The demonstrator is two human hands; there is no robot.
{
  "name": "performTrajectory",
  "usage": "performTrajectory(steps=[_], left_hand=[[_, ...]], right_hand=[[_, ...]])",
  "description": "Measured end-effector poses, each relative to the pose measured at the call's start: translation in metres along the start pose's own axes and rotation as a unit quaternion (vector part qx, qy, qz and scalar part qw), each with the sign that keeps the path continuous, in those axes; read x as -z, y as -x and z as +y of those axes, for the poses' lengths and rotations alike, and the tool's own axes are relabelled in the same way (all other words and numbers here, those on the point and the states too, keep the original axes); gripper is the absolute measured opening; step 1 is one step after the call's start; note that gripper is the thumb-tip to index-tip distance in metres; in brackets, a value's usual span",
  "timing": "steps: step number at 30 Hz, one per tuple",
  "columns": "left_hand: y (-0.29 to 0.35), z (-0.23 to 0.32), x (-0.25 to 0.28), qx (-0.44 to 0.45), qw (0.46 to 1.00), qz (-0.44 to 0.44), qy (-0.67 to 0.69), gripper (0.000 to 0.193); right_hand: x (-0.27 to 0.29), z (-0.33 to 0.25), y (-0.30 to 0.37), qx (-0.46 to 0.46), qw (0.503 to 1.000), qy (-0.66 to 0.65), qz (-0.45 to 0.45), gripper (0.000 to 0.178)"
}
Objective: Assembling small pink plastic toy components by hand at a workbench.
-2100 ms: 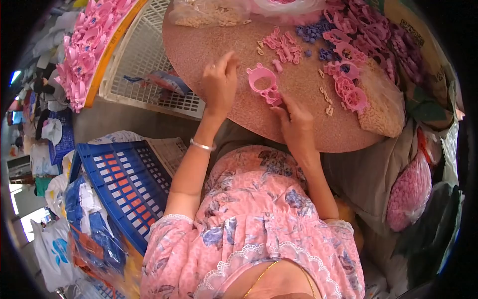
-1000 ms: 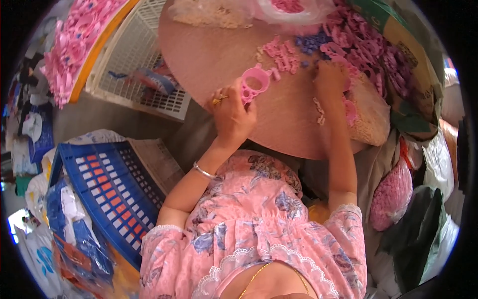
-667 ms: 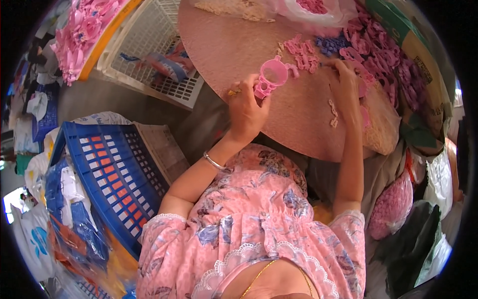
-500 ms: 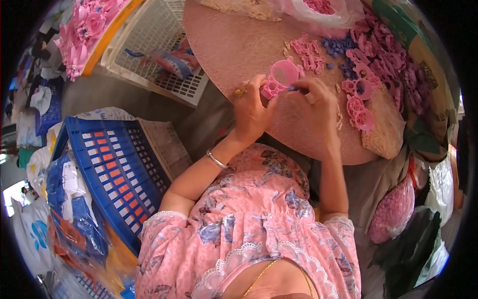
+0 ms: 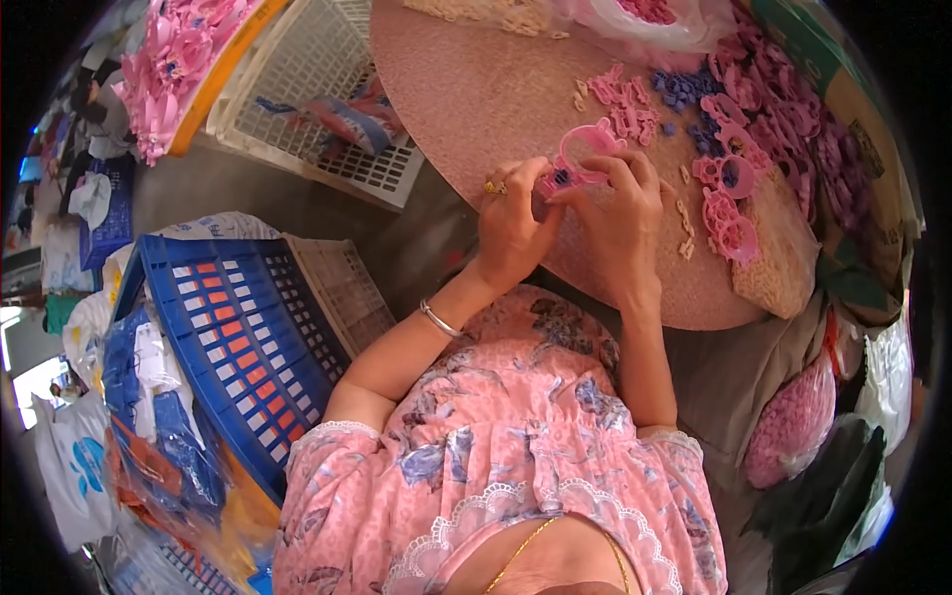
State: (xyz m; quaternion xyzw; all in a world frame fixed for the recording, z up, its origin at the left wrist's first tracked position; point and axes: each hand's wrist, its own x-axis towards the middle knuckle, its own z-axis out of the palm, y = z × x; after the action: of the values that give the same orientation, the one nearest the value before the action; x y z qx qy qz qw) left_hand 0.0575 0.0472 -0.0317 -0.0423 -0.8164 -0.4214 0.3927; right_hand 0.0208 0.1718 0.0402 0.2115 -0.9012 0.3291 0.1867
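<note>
A pink plastic piece with a large round ring [image 5: 602, 134] is held over the near edge of the round table. My left hand [image 5: 516, 220] pinches its lower end from the left. From the right, my right hand [image 5: 627, 216] closes on the same piece, its thumb and fingers at the lower end where a small dark blue part [image 5: 562, 178] sits. Fingers hide some of the piece, so how firmly the blue part is seated cannot be made out. Right of my hands lie similar pink pieces [image 5: 731, 178], one with blue in it, and a heap of small blue parts [image 5: 684, 89].
The round pinkish table [image 5: 476, 94] holds pink frames [image 5: 625, 104], beige chain-like bits [image 5: 685, 233] and a clear bag of beige pieces [image 5: 778, 263]. A cardboard box [image 5: 853, 129] stands right. On the left are a white basket [image 5: 382, 183] and a blue crate [image 5: 213, 337].
My right hand has moved in to the pink piece and now grips it beside my left hand. The blue part, earlier in my right fingertips, now sits at the piece's lower end.
</note>
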Motion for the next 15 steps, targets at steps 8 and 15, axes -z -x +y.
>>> performTrajectory(steps=[8, 15], left_hand=[[0.001, 0.000, -0.002, -0.008, 1.000, 0.006, 0.010, 0.056], [-0.005, 0.007, 0.000, 0.068, 0.993, -0.023, -0.095, 0.057]], right_hand=[[0.002, 0.007, 0.005, -0.023, 0.999, -0.036, 0.015, 0.027], [0.026, 0.062, -0.009, -0.056, 0.985, 0.137, 0.092, 0.012]])
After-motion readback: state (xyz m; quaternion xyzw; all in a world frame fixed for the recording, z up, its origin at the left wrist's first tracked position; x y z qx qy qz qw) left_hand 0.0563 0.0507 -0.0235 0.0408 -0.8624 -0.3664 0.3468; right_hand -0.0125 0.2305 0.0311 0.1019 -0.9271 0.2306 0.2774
